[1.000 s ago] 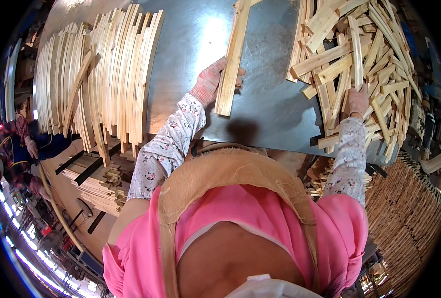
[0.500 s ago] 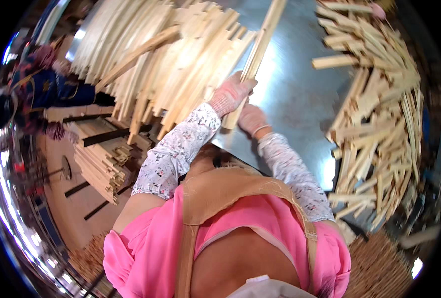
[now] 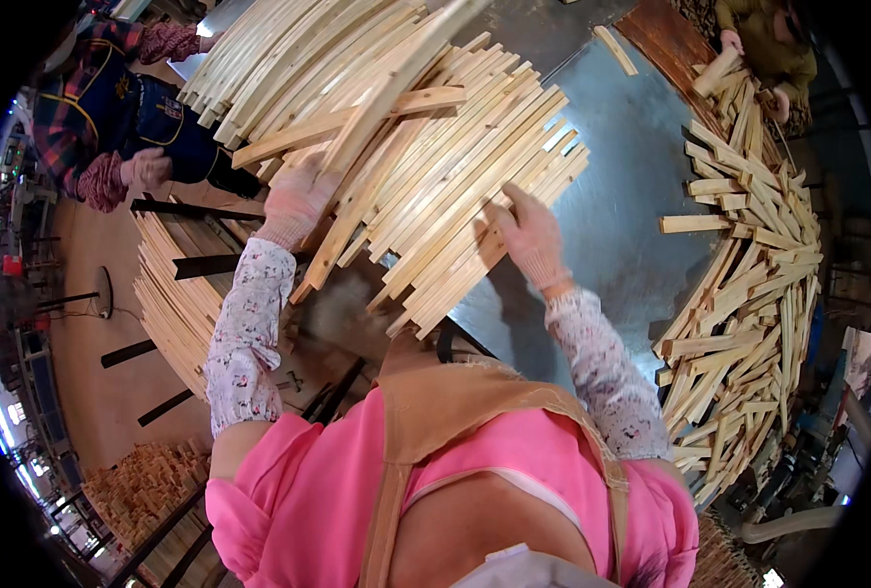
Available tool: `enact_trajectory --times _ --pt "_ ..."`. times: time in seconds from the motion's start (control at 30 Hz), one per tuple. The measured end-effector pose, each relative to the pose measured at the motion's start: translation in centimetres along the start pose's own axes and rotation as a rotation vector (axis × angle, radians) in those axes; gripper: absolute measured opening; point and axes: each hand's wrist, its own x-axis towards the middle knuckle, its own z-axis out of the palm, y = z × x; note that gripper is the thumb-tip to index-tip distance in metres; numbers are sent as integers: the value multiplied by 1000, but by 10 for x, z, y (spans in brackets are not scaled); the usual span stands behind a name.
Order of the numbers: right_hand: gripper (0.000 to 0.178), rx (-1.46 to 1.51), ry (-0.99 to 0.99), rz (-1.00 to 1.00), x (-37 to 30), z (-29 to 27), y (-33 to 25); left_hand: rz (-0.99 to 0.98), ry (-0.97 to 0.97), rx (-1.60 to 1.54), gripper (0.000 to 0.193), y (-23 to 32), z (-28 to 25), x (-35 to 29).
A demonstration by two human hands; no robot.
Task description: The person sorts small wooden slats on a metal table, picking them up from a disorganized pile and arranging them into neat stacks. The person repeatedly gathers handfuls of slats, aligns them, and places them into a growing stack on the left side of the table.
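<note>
My left hand (image 3: 296,204), in a pale pinkish knit glove, is closed round the near end of a long wooden strip (image 3: 388,90). That strip slants up and away to the right, raised over a wide layer of pale strips (image 3: 455,162) lying side by side. Another loose strip (image 3: 308,135) lies crosswise beneath it. My right hand (image 3: 531,237), gloved likewise, hovers at the right edge of the layer with its fingers apart and nothing in them. Whether its fingertips touch the outermost strips, I cannot tell.
A shiny metal tabletop (image 3: 607,147) carries the strips. On its right lies a jumbled heap of short wood pieces (image 3: 739,314), with another person's hands (image 3: 729,41) at its far end. A co-worker (image 3: 112,108) stands at the left, near stacked strips (image 3: 171,294) on dark bars.
My left hand has swung left, with a strip now lifted across the layer. My right hand has moved away from the left, its fingers spread. The head view has shifted.
</note>
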Motion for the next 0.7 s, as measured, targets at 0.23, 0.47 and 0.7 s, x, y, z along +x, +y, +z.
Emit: enact_trajectory --times 0.23,0.47,0.7 --pt "42 -522 312 -651 207 63 -43 -117 181 -67 54 -36 -19 3" --pt "37 -523 -238 -386 224 30 -74 -160 322 -158 52 -109 -18 -24" --pt "53 -359 63 31 87 -89 88 -190 129 137 57 -102 15 7"
